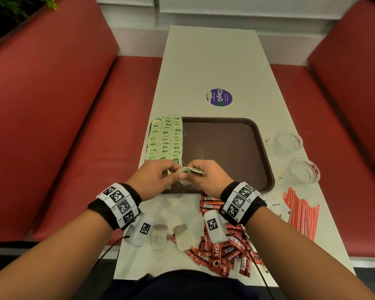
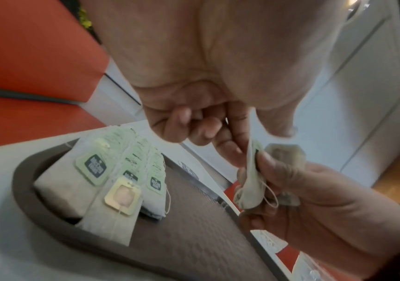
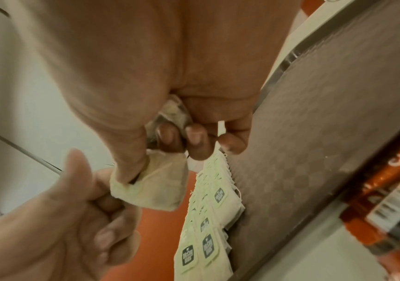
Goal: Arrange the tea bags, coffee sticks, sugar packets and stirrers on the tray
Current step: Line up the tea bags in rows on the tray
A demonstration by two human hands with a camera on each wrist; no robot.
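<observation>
A brown tray [image 1: 225, 146] lies across the white table. Green-tagged tea bags [image 1: 165, 139] fill its left side in three overlapping rows. Above the tray's near edge, both hands pinch one loose tea bag [image 1: 189, 172]. My left hand [image 1: 171, 172] holds its left end between thumb and fingers. My right hand [image 1: 198, 169] holds the other end under its thumb [image 3: 131, 171]. Another crumpled tea bag [image 3: 172, 116] is curled into the right palm. In the left wrist view the pinched tea bag [image 2: 249, 184] hangs with its string looped.
Two loose tea bags [image 1: 171, 237] lie near my left wrist. A pile of red coffee sticks [image 1: 225, 252] sits under my right wrist. Red-striped stirrers [image 1: 301, 215] and white packets [image 1: 277, 210] lie right of the tray. Two glass cups [image 1: 294, 156] stand by the right edge.
</observation>
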